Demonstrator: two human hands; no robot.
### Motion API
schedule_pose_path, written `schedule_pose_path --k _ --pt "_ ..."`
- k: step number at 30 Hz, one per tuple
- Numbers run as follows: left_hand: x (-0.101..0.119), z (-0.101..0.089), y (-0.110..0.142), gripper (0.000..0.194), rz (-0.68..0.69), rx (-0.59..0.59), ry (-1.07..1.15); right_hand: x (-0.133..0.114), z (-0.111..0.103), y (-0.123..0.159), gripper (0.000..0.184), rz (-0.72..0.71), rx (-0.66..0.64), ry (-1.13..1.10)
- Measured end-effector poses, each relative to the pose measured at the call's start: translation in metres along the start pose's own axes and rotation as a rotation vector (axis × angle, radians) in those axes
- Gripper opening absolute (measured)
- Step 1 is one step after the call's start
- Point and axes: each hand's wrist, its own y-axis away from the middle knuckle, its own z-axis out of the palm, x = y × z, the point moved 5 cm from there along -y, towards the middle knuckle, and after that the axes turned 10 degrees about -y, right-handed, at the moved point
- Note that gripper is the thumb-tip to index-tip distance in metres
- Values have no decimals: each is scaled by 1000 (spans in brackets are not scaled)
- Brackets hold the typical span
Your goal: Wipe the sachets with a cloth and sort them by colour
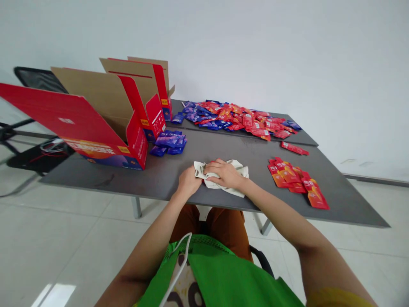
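Observation:
A crumpled white cloth bag (238, 172) lies on the grey table (223, 149) near its front edge. My left hand (188, 181) is closed on the bag's left edge. My right hand (223, 174) rests on top of the bag with the fingers curled over it, and a bit of red shows under the fingers, too hidden to name. A loose row of red sachets (297, 181) lies to the right of my hands. A small heap of blue sachets (169, 143) lies to the left, beyond the bag.
Open red-and-blue cardboard boxes (105, 123) stand at the table's left. A large heap of mixed red and blue sachets (239, 117) covers the far side. A lone red sachet (294, 148) lies mid-right. A black chair (38, 79) stands at far left.

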Motion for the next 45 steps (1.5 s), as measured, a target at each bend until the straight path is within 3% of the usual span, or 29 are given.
schedule_pose_path --k 5,11,13,16,20,23,27,35,38,41,43,45 --pt "-6 7 -2 44 -4 4 122 41 -10 -7 31 118 -24 69" --pt "-13 17 -5 45 14 48 246 74 -30 -6 30 251 -60 221" --pt "-13 18 -4 46 -3 67 270 72 -39 -4 32 254 -31 263" --pt "-12 17 -2 46 -21 70 277 49 -45 -3 36 186 40 233" --pt "-9 9 1 44 -16 94 221 7 -28 1 35 55 1 98" --pt "-7 4 3 47 -6 95 193 -8 -14 6 33 3 -19 -1" --pt "-8 7 1 45 -12 84 203 9 -11 9 32 48 -10 -30" --pt "-9 13 0 49 23 108 240 81 -35 0 29 355 -74 334" --pt "-8 12 0 48 40 105 189 75 -45 3 30 346 -47 348" --pt "-8 12 -2 45 21 81 169 48 -51 7 33 234 53 261" --pt "-8 14 -4 43 -7 66 179 30 -47 7 33 165 79 154" --pt "-9 14 -5 43 -41 71 195 16 -35 6 31 109 15 44"
